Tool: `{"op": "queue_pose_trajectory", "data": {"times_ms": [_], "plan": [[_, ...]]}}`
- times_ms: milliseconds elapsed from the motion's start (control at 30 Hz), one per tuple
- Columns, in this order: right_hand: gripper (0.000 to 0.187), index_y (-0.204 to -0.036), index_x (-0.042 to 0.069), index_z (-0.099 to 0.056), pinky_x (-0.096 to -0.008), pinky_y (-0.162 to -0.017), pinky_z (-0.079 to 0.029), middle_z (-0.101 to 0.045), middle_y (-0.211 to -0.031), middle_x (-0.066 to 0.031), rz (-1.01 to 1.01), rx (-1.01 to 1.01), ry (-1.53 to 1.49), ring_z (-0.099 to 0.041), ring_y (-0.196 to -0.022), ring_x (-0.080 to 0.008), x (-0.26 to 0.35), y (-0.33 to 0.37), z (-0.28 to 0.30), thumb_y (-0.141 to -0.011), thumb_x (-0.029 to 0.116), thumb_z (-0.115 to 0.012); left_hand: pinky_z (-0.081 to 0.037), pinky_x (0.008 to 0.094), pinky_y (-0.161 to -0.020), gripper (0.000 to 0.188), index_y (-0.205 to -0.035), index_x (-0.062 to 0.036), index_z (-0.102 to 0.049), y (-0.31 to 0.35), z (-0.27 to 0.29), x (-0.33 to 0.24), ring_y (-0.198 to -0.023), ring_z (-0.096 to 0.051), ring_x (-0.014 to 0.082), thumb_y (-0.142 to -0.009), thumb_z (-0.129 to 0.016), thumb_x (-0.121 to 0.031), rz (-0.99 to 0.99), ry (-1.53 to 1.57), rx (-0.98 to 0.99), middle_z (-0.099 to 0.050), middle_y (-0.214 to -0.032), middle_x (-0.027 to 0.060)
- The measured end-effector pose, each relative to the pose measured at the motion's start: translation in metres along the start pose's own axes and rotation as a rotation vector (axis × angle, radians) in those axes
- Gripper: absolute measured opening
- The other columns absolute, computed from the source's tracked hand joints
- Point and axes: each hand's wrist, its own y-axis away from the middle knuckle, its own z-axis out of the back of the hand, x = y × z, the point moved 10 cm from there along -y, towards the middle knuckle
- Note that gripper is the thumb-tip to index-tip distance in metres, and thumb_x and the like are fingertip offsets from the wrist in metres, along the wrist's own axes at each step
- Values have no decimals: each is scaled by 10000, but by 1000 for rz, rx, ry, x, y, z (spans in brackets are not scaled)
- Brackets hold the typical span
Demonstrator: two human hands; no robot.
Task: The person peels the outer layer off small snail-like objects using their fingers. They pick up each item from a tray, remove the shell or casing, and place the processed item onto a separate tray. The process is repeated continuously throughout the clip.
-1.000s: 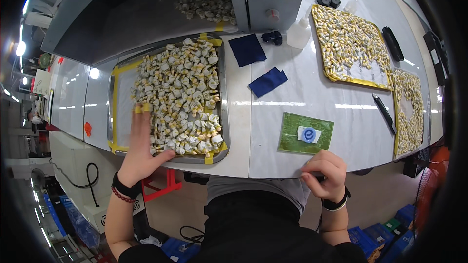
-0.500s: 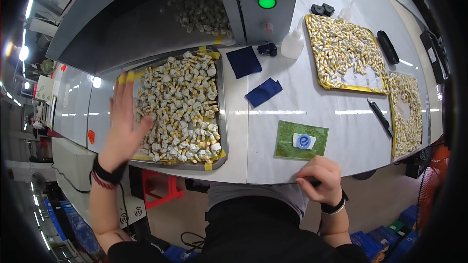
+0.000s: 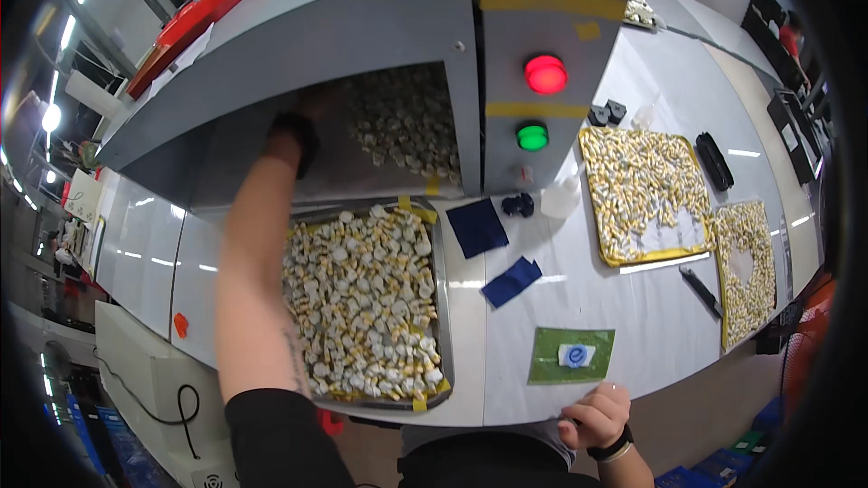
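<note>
My left arm reaches into the dark opening of a grey machine (image 3: 380, 32). My left hand (image 3: 316, 101) is in shadow there, its fingers too dim to make out, left of a heap of pale pieces (image 3: 405, 122). Below it, partly covered by my forearm, lies a metal tray (image 3: 443, 307) with small white-and-yellow pieces (image 3: 362, 298). My right hand (image 3: 597, 416) rests at the table's front edge with curled fingers, and no object shows in it. Just beyond it is a green mat (image 3: 547, 361) bearing a white pad with a blue ring-like piece (image 3: 576, 355).
Two yellow-edged trays (image 3: 624, 260) (image 3: 726, 307) of similar pieces stand at right, beside a black-handled cutter (image 3: 701, 291) and a black case (image 3: 714, 161). Dark blue cloths (image 3: 477, 228) (image 3: 512, 282) and a white bottle (image 3: 561, 199) lie nearer the machine, whose red light (image 3: 546, 75) and green light (image 3: 533, 136) glow.
My left hand has gone from the near tray's left side up into the machine's opening. The view has tilted up, bringing the red light in. My right hand stays curled at the table edge.
</note>
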Motion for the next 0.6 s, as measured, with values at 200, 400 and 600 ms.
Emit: {"op": "queue_pose_trajectory", "data": {"times_ms": [200,400,600], "plan": [[190,-612,133,-602,-263,-440,-314,-487,-522,24,-41,23,127,-475,-445,-132,-1,4,0,-696,295,-654,-149,450,-1121,614,-1398,-52,-305,-30,-50,-23,-1389,-119,369,-891,-452,-363,18,-42,198,-164,-1486,237],[188,-608,132,-591,-267,-445,-322,-489,-530,20,-36,41,115,-475,-447,-143,1,3,-5,-693,290,-647,-182,465,-1114,536,-1374,-45,-346,2,-62,-67,-1386,-111,388,-888,-484,-223,-78,253,386,-151,-1484,248],[184,-606,130,-588,-280,-451,-321,-482,-527,18,-42,61,166,-455,-445,-157,1,0,-6,-691,285,-639,-271,495,-1066,518,-1344,-32,-377,41,-68,-125,-1338,-178,468,-843,-501,-82,-445,-497,476,-192,-1444,294]]}}
